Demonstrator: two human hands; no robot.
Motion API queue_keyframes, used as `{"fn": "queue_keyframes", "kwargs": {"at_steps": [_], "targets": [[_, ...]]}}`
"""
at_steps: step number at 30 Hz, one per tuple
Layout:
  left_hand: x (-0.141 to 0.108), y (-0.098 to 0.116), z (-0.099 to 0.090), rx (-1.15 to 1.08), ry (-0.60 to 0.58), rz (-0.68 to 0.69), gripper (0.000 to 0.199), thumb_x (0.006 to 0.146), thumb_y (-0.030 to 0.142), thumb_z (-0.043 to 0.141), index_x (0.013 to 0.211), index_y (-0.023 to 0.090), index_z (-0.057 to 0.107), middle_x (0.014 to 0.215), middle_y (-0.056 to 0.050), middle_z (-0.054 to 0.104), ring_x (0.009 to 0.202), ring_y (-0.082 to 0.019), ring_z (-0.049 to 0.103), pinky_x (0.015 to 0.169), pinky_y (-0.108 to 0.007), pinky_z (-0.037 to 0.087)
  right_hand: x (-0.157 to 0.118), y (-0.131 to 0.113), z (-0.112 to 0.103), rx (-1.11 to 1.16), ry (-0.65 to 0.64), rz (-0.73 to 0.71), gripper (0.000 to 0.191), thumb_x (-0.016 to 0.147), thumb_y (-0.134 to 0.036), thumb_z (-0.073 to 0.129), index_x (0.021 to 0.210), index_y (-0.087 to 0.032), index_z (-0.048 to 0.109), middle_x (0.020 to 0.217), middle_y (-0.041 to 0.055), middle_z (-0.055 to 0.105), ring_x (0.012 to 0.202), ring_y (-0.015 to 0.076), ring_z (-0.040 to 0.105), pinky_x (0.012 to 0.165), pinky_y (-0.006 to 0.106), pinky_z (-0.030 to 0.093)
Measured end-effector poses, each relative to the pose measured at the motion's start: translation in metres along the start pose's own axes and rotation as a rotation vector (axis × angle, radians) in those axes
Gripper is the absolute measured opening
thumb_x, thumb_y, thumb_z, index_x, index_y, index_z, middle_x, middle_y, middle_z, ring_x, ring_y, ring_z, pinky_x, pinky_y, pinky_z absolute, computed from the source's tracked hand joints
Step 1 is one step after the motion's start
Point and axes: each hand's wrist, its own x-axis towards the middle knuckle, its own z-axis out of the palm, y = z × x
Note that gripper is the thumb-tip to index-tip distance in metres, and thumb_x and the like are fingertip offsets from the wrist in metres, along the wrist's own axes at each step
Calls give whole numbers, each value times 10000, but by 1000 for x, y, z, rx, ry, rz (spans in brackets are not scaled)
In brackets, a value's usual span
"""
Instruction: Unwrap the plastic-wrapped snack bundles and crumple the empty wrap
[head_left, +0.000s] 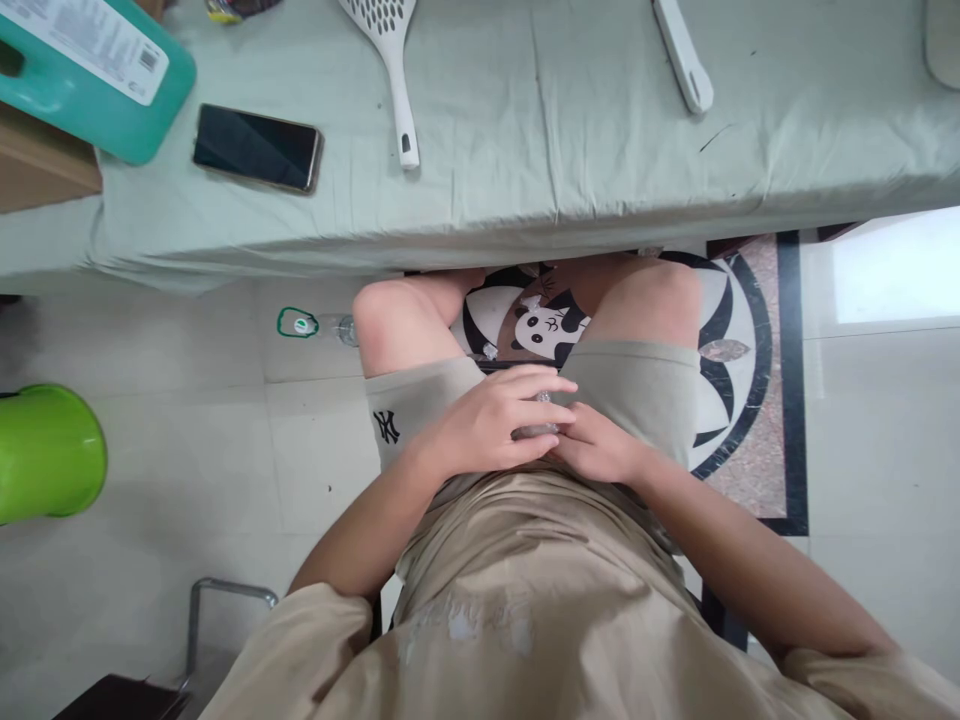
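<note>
My left hand [499, 420] is over my lap, its fingers spread apart and its thumb stretched toward my right hand. My right hand [596, 442] lies beside it with its fingers curled together, and the left fingertips overlap it. A small clear, shiny item [544, 398] shows between the left fingers; what it is cannot be made out. Whatever the right hand holds is hidden. Both hands rest near the grey shorts [634, 395], below the edge of the cloth-covered table [480, 190].
On the table are a phone [256, 147], a white slotted spatula [401, 95], a white handle [684, 60] and a teal jug [142, 110]. A green bin [52, 453] is at the left. A clear bottle [346, 330] and a panda-patterned mat [544, 330] are below.
</note>
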Motion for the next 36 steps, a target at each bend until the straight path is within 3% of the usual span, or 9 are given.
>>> {"fn": "queue_keyframes", "kwargs": {"at_steps": [5,9,13,20,25,32,34,36], "targets": [[1,-7,0,-159,-126,-213,481,926,410,660,1365,214,666,1526,-114,607,1411,-281,575,1207,-470,448,0,-7,-3,252,-4,-29,244,886,-172,442,648,-190,489,615,-8,564,595,112,492,613,246,411],[2,-7,1,-243,-177,-311,658,862,439,714,1453,176,590,1471,-124,654,1342,-287,628,1160,-441,474,2,-12,-7,276,36,-43,189,847,-135,441,675,-195,490,624,-18,548,598,112,483,612,247,414],[1,-9,4,-305,-135,-379,626,848,432,719,1402,158,620,1405,-113,700,1256,-278,675,1095,-399,501,6,-14,-7,236,15,-55,190,860,-122,431,693,-202,472,632,-21,547,604,112,491,620,248,422],[-2,-16,8,-315,-109,-413,495,908,428,673,1335,179,652,1402,-104,701,1283,-260,660,1124,-402,483,8,-13,-6,83,-19,0,180,916,-199,445,737,-206,454,633,-31,514,594,107,435,600,248,390],[0,-18,10,-372,-61,-401,495,926,435,660,1351,182,645,1411,-110,694,1301,-271,649,1136,-427,485,9,-16,-13,111,-9,44,234,955,-261,456,728,-206,450,617,-45,488,588,97,410,594,235,380],[5,-20,7,-446,59,-374,545,915,515,677,1335,169,666,1399,-120,695,1270,-269,657,1115,-391,497,13,-26,-18,119,143,47,239,923,-258,539,707,-175,598,547,-52,534,510,69,417,556,219,365],[6,-20,5,-461,105,-378,567,913,546,672,1321,153,671,1357,-127,710,1219,-262,675,1070,-364,518,13,-29,-18,137,250,81,196,897,-252,573,727,-173,628,549,-47,565,509,71,433,550,221,371],[5,-22,4,-484,159,-403,597,915,582,660,1321,145,662,1320,-132,719,1171,-258,687,1024,-352,532,12,-29,-18,161,408,124,125,887,-275,614,869,-173,683,582,-44,607,520,79,460,551,225,390]]}}
